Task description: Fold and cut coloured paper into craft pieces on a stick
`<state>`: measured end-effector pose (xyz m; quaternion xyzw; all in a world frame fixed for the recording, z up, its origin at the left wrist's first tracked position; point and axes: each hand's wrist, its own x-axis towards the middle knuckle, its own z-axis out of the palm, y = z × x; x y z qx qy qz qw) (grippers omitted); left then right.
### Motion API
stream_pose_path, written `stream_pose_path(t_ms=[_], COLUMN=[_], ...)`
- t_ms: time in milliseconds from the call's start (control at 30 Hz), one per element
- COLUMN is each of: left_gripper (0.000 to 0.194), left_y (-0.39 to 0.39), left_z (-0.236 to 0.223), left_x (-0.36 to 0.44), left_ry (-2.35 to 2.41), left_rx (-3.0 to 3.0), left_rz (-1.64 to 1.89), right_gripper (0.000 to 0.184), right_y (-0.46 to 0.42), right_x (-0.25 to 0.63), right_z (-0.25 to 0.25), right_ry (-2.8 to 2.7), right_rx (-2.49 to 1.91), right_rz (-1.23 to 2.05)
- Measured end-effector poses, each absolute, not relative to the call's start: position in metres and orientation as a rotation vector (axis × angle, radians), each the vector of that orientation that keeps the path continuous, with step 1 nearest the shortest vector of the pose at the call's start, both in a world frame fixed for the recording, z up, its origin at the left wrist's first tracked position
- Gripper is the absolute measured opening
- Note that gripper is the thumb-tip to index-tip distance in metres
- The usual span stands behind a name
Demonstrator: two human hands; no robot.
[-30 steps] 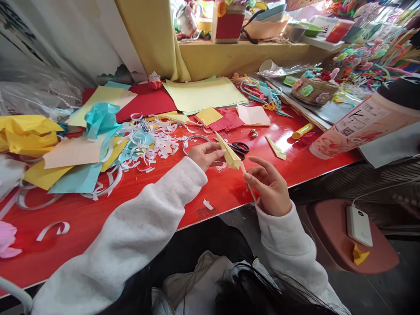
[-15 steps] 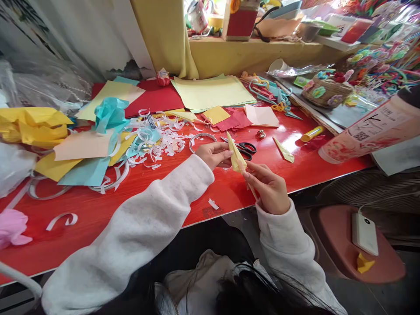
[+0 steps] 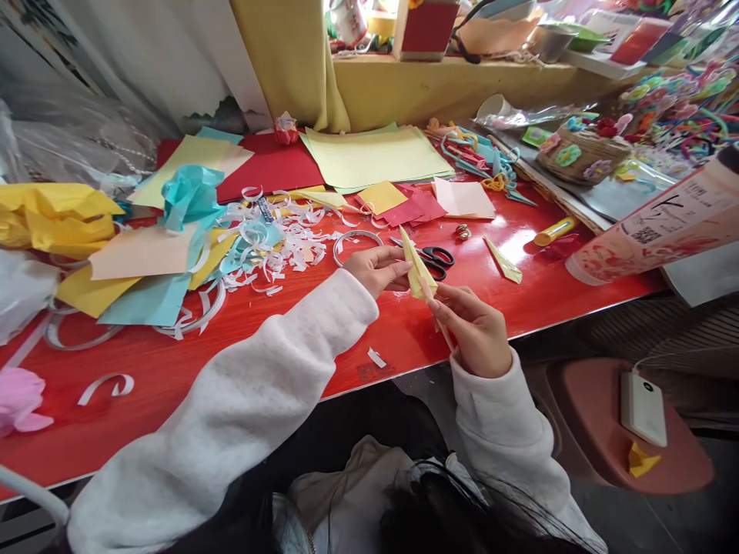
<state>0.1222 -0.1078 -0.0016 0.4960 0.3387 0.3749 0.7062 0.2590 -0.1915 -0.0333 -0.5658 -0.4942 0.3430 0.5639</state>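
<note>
A pointed, folded piece of pale yellow paper (image 3: 416, 268) stands tilted between my two hands, over the front part of the red table. My left hand (image 3: 376, 271) pinches its left side between thumb and fingers. At its lower right end, my right hand (image 3: 474, 329) is closed in a pinch, with a thin pale strip (image 3: 444, 332) hanging below the fingers toward the wrist. Black-handled scissors (image 3: 439, 260) lie just behind the folded paper, which partly hides them. A second folded yellow paper piece (image 3: 503, 260) rests on the table to the right.
Paper sheets (image 3: 375, 158) lie at the back. White paper scraps (image 3: 289, 238), a tape roll (image 3: 358, 235) and a crumpled teal paper (image 3: 190, 196) are to the left. A yellow glue stick (image 3: 555, 231) and a large pink cup (image 3: 652, 219) stand or lie at right.
The hands keep their hold on the folded yellow paper, with only a slight turn of it. The whole view has shifted a little.
</note>
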Motion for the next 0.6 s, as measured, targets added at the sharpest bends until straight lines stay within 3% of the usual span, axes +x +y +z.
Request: stream_pose_path(t_ms=[267, 600], left_gripper=[0.017, 0.035], left_y=[-0.1069, -0.113], left_z=[-0.0031, -0.0062], left_x=[0.1224, 0.1294], left_ry=[0.739, 0.89], left_rx=[1.077, 1.384], left_rz=[0.807, 0.753], right_gripper=[0.018, 0.02], right_y=[-0.1916, -0.19], right_x=[0.2581, 0.2519], right_z=[-0.0268, -0.0248], right_ry=[-1.198, -1.072], right_rx=[-1.366, -1.332], right_rz=[0.823, 0.876])
